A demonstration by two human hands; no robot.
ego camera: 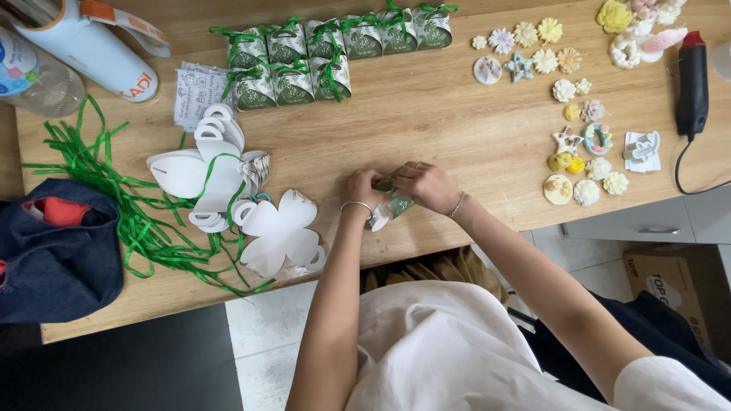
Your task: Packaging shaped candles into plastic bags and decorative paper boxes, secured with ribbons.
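Both hands (396, 186) close small gift box (396, 205) | nine tied boxes (327, 53) behind

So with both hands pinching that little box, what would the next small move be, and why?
Probably reaching for a green ribbon to tie it shut. Both the left hand and right hand press the small box closed, and it shows no bow, while the finished boxes all carry one.
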